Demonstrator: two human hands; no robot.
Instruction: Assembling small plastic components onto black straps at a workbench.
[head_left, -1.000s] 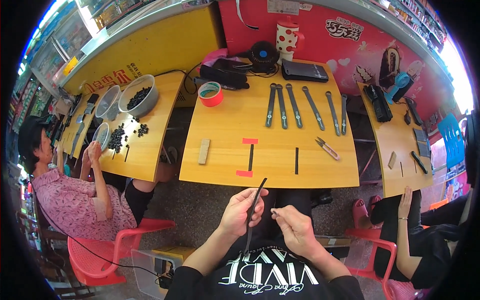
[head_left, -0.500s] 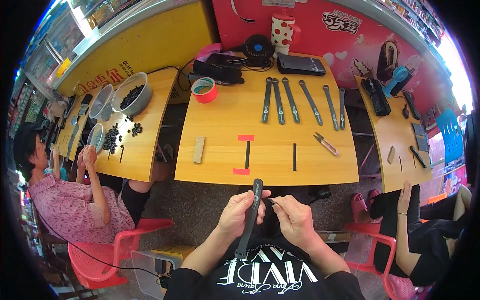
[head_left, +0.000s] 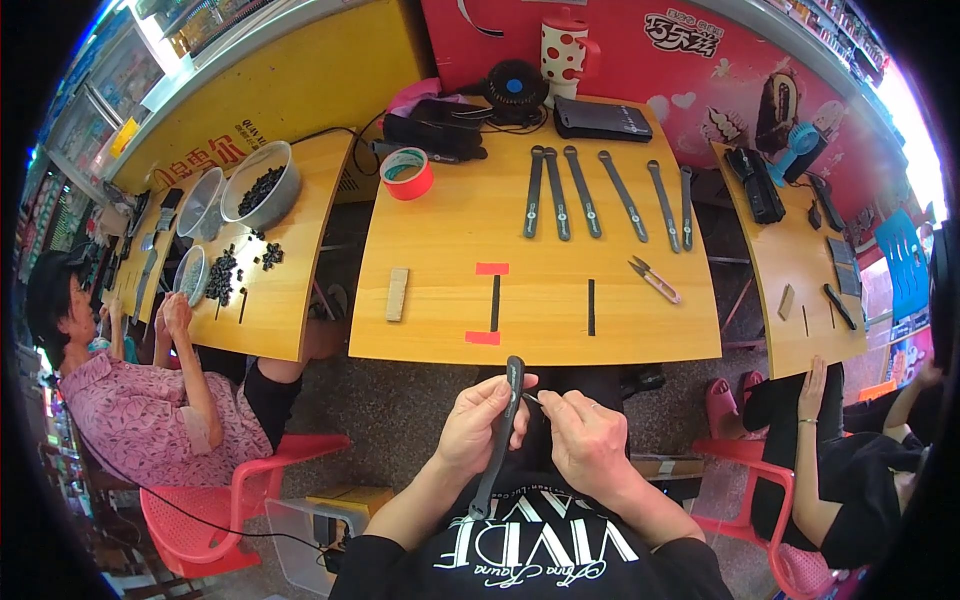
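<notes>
At the left of your tabletop (head_left: pixel 440 240) lie a roll of red tape (head_left: pixel 410 187) and, nearer you, a wooden block (head_left: pixel 398 295); right of the block, two red tape pieces (head_left: pixel 492 268) mark the ends of a dark bar (head_left: pixel 495 303); below that, your left hand (head_left: pixel 480 425) is out past the near edge, thumb and fingers pinching a dark grey strap (head_left: pixel 495 455).

If that pinch loosens, the strap could swivel or drop toward your lap, since nothing else appears to support it; if your right hand (head_left: pixel 588 430) pushes sideways too hard, the strap could bend away or the small thin piece (head_left: pixel 533 398) could slip and fall to the floor.

The strap runs between your left thumb and fingers, its rounded end above them and its longer tail slanting down to the left over your shirt; the thin piece sits just right of it, pinched in your right fingers, its kind too small to tell, and whether it touches the strap is unclear; farther right, snips (head_left: pixel 662 286) lie on the tabletop, with six similar straps (head_left: pixel 582 190) in a row beyond.
</notes>
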